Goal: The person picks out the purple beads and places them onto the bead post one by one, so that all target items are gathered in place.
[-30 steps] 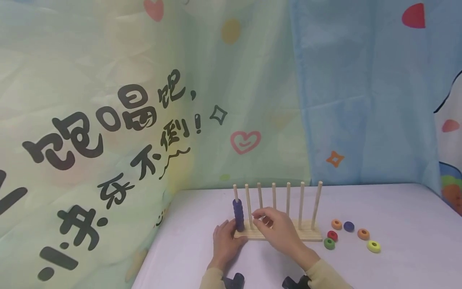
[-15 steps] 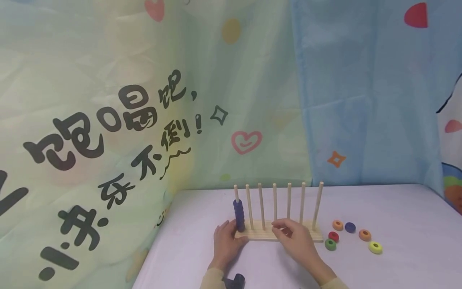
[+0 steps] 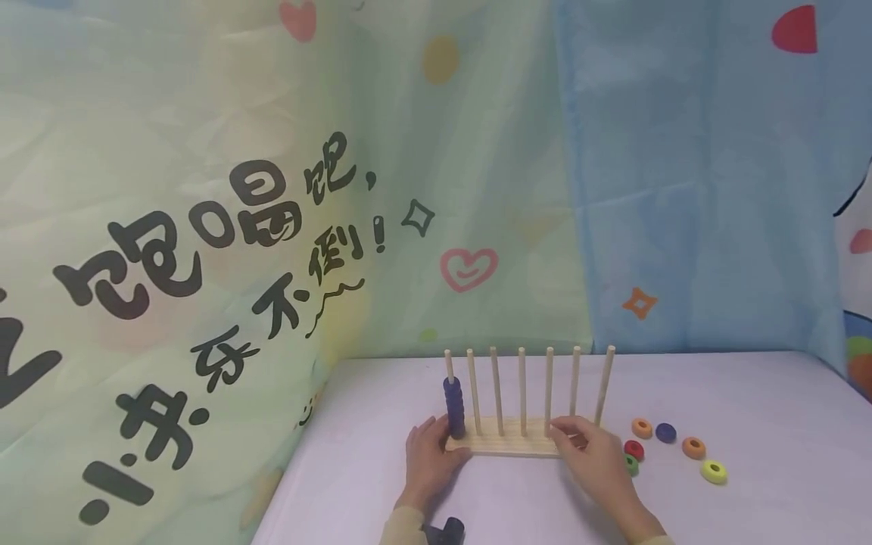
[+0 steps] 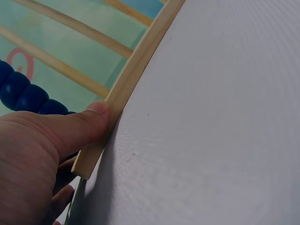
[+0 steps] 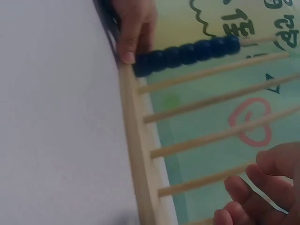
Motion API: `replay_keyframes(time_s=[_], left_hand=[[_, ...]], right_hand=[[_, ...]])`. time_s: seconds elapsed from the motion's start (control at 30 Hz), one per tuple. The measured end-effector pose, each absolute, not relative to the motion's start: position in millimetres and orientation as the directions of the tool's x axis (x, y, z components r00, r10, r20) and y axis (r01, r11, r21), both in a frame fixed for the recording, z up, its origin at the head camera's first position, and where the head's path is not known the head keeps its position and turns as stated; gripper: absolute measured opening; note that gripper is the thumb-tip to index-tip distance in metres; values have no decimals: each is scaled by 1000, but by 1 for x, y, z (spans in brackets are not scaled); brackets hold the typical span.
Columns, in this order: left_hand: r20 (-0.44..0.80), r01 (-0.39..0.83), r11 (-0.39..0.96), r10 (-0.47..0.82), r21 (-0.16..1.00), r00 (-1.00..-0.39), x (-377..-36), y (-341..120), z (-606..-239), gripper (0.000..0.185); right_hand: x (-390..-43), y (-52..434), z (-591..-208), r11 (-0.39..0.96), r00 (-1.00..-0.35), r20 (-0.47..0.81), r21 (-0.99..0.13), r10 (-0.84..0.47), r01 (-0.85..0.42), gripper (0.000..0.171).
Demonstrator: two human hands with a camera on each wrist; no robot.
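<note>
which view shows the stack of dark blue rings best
The right wrist view: the dark blue rings run along their peg unblocked, so each one can be told apart. The head view shows the stack whole but small, beside the left hand. The left wrist view catches only a few rings at the frame's edge.

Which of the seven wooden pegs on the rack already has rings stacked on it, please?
The leftmost peg, beside the left hand: it carries a stack of dark blue rings. The other six pegs stand bare.

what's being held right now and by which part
The left hand grips the wooden peg rack at its left base end; the right hand holds nothing.
</note>
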State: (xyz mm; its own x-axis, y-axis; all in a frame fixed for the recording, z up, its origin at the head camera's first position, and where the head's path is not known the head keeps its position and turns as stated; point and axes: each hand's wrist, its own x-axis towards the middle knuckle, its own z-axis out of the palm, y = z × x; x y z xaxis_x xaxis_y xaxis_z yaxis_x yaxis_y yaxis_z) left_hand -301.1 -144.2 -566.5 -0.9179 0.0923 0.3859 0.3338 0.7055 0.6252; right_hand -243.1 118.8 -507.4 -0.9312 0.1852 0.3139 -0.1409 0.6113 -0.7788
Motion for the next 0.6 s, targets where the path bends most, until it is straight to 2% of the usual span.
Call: replay_keyframes(time_s=[0.23,0.47,0.6], left_hand=[[397,343,715,99,610,-913,-300,-143,-564,50],[386,338,712,101,616,-917,-299,-143,-565,51],[397,342,713,98,611,-913,-299,-143,-566,49]], right_hand=[[-248,148,-509,647,-916,332,-754,224,-115,17],[-251,174,-517,660,-945,210,-751,249,6,27],[-251,185,-517,662,-941,192,-748,278,43,29]])
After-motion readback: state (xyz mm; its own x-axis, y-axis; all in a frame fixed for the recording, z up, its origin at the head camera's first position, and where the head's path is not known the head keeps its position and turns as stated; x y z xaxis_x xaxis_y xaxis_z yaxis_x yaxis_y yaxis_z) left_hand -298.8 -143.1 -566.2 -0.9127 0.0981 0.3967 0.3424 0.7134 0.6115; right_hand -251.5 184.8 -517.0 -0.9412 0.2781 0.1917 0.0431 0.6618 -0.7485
